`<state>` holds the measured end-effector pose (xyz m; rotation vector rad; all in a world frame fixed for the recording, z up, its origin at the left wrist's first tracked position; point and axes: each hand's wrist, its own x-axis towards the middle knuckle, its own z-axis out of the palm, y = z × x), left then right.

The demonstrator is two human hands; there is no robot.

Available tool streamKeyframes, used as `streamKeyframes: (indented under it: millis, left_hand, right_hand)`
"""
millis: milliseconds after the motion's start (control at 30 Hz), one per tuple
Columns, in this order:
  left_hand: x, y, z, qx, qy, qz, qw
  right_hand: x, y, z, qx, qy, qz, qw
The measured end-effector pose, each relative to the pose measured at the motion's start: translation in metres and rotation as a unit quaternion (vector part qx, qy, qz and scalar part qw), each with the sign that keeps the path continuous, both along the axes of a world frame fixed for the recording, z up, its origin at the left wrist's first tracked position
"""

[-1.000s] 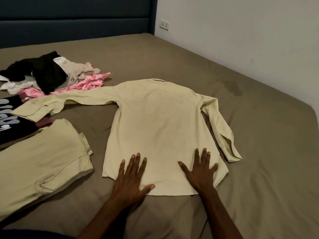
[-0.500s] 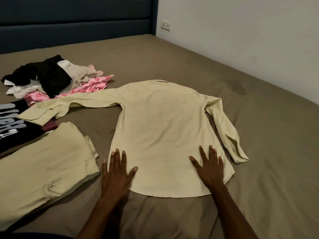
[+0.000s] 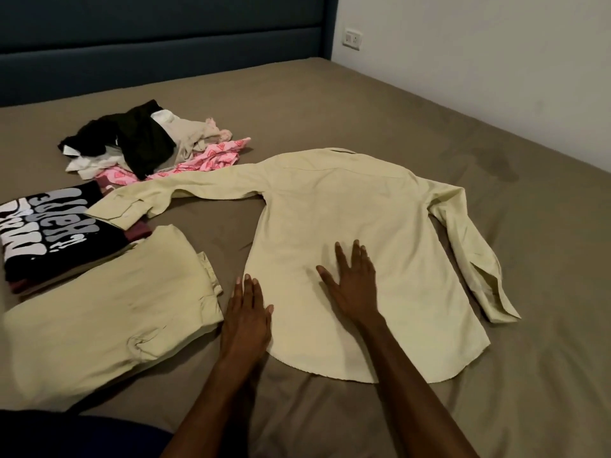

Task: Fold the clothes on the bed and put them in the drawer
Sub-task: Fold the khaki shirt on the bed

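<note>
- Pale yellow long-sleeved cotton shirt [image 3: 347, 226] lies face down and flat on the taupe bed sheet [image 3: 496, 375], collar toward the dark blue padded headboard [image 3: 158, 44]; that spread looks like preparation for folding.
- Its left sleeve stretches out toward the clothes beside it, the right sleeve bends down along the body; both probably get folded in next.
- Right hand [image 3: 353, 285] presses flat on the lower middle of the back, fingers straight and slightly spread, apparently smoothing creases.
- Left hand [image 3: 246, 315] rests flat at the shirt's left hem edge, fingers straight and close together, likely placed to lift that side.
- Folded pale yellow garment [image 3: 109, 312] and folded black printed T-shirt [image 3: 49, 226] sit just left, seemingly finished.
- Unfolded heap of black, beige and pink clothes [image 3: 148, 147] waits behind; no drawer is visible.
</note>
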<state>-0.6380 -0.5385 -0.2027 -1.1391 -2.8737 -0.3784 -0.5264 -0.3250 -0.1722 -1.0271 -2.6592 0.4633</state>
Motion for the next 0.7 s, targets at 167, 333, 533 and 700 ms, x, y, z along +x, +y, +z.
streamKeyframes:
  millis: [167, 333, 533, 700]
  left_hand:
    - [-0.002, -0.007, -0.01, 0.024, -0.024, 0.045, 0.998]
    - [-0.003, -0.009, -0.005, 0.0, -0.087, 0.043, 0.995]
    - [-0.02, 0.002, 0.054, 0.023, -0.149, 0.06, 0.987]
    - [-0.107, -0.007, 0.11, 0.251, -0.148, 0.22, 0.931]
  right_hand:
    - [-0.047, -0.028, -0.021, 0.045, -0.044, 0.029, 0.998]
    - [-0.107, -0.054, 0.0, 0.048, 0.0, 0.088, 0.995]
    - [-0.154, -0.073, -0.03, 0.066, -0.066, 0.143, 0.985]
    - [-0.152, -0.066, -0.034, 0.091, -0.055, 0.146, 0.984]
